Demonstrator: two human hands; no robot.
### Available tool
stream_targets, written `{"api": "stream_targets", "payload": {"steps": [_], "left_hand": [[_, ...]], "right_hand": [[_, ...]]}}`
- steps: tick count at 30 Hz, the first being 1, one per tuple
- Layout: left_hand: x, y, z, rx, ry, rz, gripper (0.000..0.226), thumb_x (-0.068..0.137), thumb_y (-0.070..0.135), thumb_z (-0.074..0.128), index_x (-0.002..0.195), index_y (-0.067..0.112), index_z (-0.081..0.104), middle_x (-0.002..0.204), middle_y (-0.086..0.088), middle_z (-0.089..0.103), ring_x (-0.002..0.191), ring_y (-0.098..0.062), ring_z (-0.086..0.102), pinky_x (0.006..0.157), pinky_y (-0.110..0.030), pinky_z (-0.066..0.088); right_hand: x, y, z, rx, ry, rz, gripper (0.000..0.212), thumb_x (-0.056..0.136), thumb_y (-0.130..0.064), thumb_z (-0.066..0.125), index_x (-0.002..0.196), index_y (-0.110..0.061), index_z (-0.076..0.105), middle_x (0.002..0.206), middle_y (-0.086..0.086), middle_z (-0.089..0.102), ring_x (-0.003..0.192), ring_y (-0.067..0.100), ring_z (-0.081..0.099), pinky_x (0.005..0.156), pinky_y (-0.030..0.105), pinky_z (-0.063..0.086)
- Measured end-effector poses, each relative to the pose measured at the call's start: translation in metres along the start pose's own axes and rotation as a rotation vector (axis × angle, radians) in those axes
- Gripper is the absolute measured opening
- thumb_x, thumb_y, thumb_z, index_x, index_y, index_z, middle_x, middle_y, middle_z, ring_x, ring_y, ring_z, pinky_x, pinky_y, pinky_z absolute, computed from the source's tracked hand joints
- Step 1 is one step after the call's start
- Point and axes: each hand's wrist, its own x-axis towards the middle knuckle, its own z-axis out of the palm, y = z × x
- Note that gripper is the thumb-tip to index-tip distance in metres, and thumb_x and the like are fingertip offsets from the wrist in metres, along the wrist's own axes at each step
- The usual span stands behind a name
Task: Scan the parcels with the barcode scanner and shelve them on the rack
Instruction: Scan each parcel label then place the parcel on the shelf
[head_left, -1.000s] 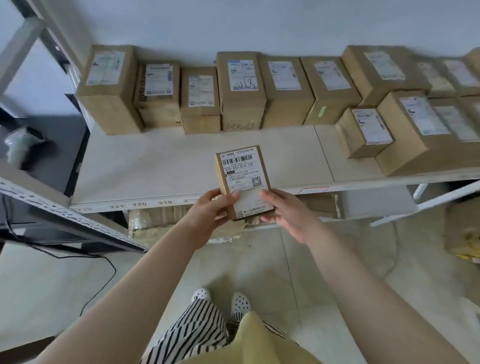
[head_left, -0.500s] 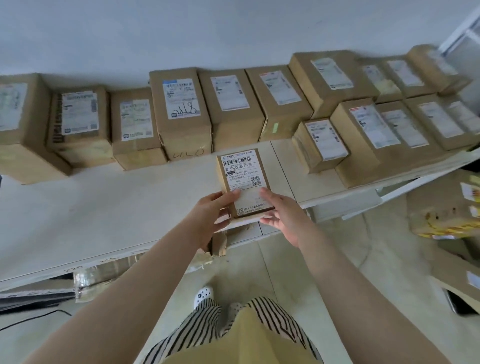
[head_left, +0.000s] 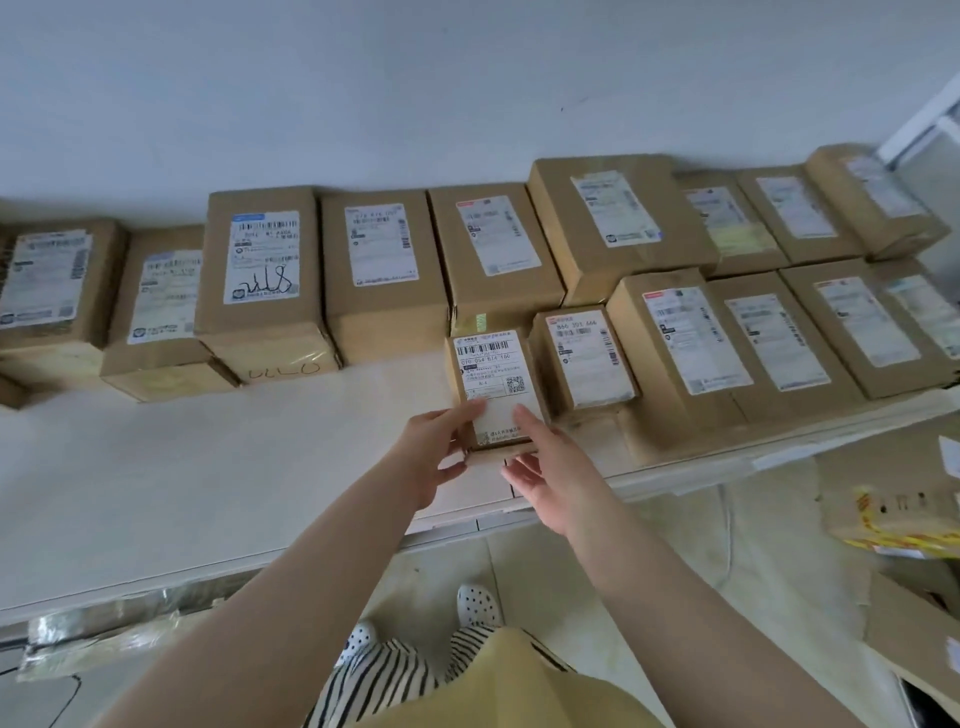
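A small brown parcel (head_left: 491, 382) with a white barcode label rests on the white rack shelf (head_left: 218, 478), close beside another small parcel (head_left: 584, 358) on its right. My left hand (head_left: 434, 449) grips its near left corner, thumb on the label. My right hand (head_left: 545, 470) touches its near right edge with the fingers spread. No barcode scanner is in view.
Several labelled cardboard parcels line the back of the shelf against the wall, including a tall one (head_left: 262, 280) marked with handwriting. More boxes fill the shelf's right end (head_left: 769, 332). On the floor at right lie cartons with yellow tape (head_left: 893, 519).
The parcel has gone from held above the shelf's front edge to set down on the shelf next to the small parcel. My view has swung right along the rack.
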Motion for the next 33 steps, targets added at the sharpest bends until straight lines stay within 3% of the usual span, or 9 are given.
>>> {"api": "stream_targets", "payload": {"steps": [5,9,11,13,22,28,30,33], "left_hand": [[0.014,0.009,0.032,0.01,0.077,0.02,0.04,0.09,0.033,0.073,0.12,0.008,0.065,0.106,-0.007,0.073,0.102,-0.018,0.065,0.095,-0.04,0.05],[0.018,0.017,0.045,0.019,0.132,0.043,0.034,0.093,0.031,0.071,0.119,0.01,0.066,0.106,-0.006,0.072,0.095,-0.015,0.065,0.08,-0.033,0.048],[0.018,0.02,0.049,0.027,0.168,0.074,0.019,0.094,0.028,0.07,0.107,0.015,0.069,0.097,-0.002,0.071,0.086,-0.012,0.062,0.074,-0.029,0.046],[0.019,0.022,0.05,0.051,0.218,0.107,0.009,0.095,0.027,0.07,0.095,0.018,0.069,0.089,0.002,0.067,0.081,-0.011,0.057,0.078,-0.029,0.046],[0.028,0.012,0.049,0.129,0.259,0.156,0.042,0.09,0.038,0.074,0.122,0.012,0.068,0.104,-0.004,0.075,0.09,-0.016,0.07,0.071,-0.026,0.055],[0.025,0.014,0.048,0.214,0.247,0.18,0.033,0.091,0.04,0.073,0.112,0.015,0.07,0.1,-0.001,0.075,0.093,-0.018,0.07,0.091,-0.034,0.057],[0.023,0.013,0.05,0.208,0.249,0.187,0.046,0.089,0.046,0.073,0.121,0.014,0.067,0.104,-0.002,0.074,0.098,-0.02,0.07,0.095,-0.036,0.056],[0.024,0.007,0.046,0.166,0.231,0.169,0.1,0.062,0.079,0.067,0.14,0.016,0.056,0.121,-0.004,0.07,0.113,-0.024,0.065,0.104,-0.045,0.052]], "right_hand": [[0.017,-0.022,-0.009,0.199,-0.033,0.055,0.041,0.085,-0.014,0.077,0.121,-0.005,0.059,0.115,0.016,0.069,0.108,0.028,0.064,0.101,0.043,0.053],[0.031,-0.03,-0.01,0.195,-0.016,0.05,0.046,0.084,-0.011,0.078,0.125,-0.008,0.056,0.117,0.015,0.068,0.11,0.03,0.064,0.099,0.048,0.054],[0.035,-0.033,-0.01,0.195,-0.015,0.056,0.048,0.084,-0.01,0.078,0.126,-0.008,0.055,0.119,0.017,0.067,0.113,0.033,0.063,0.094,0.05,0.056],[0.038,-0.035,-0.011,0.18,-0.018,0.059,0.047,0.084,-0.009,0.077,0.125,-0.007,0.056,0.119,0.019,0.066,0.114,0.034,0.062,0.09,0.05,0.058],[0.043,-0.037,-0.005,0.141,0.003,0.053,0.048,0.085,-0.014,0.078,0.125,-0.009,0.053,0.112,0.018,0.069,0.101,0.033,0.068,0.092,0.055,0.056],[0.043,-0.036,-0.002,0.084,0.04,0.035,0.061,0.082,-0.025,0.082,0.131,-0.007,0.048,0.112,0.017,0.068,0.095,0.028,0.069,0.083,0.05,0.061],[0.043,-0.035,-0.002,0.098,0.039,0.032,0.062,0.081,-0.027,0.083,0.13,-0.008,0.049,0.112,0.017,0.068,0.097,0.029,0.069,0.083,0.05,0.06],[0.04,-0.032,-0.002,0.114,-0.004,0.043,0.057,0.082,-0.035,0.08,0.127,-0.01,0.055,0.115,0.015,0.068,0.104,0.031,0.066,0.095,0.049,0.055]]}}
